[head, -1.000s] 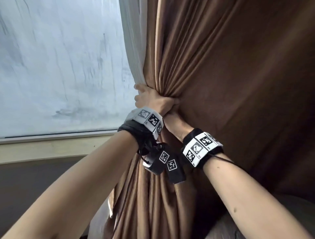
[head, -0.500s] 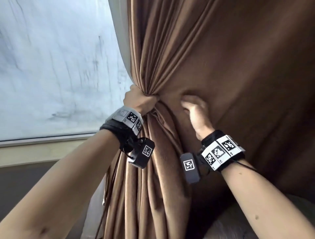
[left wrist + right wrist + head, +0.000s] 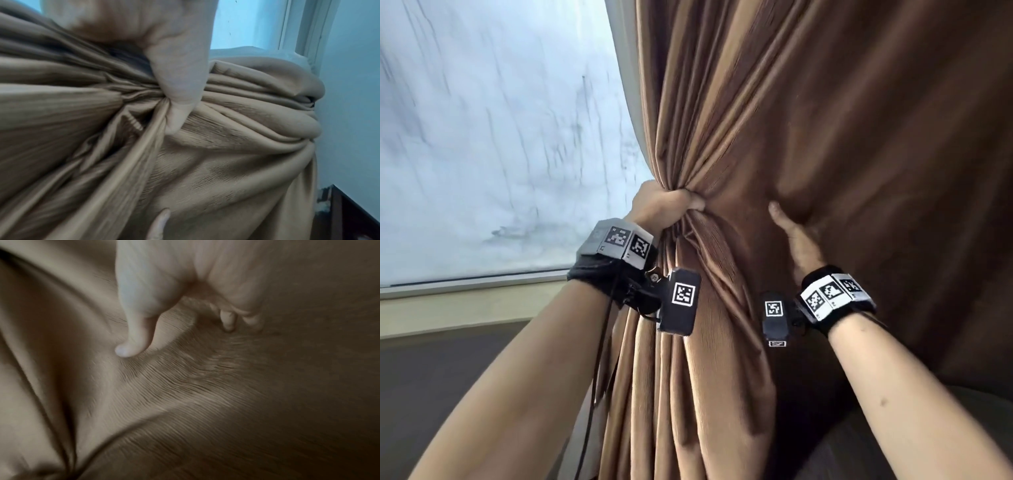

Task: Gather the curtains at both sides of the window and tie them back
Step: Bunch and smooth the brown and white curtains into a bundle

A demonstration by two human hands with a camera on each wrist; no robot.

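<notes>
left hand (image 3: 174, 68) gripping bunched brown curtain (image 3: 226, 154); pale window frame (image 3: 298, 32) behind

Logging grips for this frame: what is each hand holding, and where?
Left hand grips the curtain at its bunched waist. Right hand holds nothing; it rests on the fabric.

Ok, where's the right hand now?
In the head view the right hand lies on the brown curtain, right of the left hand gripping the bunch.

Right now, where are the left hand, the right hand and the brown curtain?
left hand (image 3: 666, 210): head view, back of the hand gripping the bunch.
right hand (image 3: 796, 240): head view, back of the hand on the cloth.
brown curtain (image 3: 722, 394): head view, folds hanging below the bunch.
</notes>
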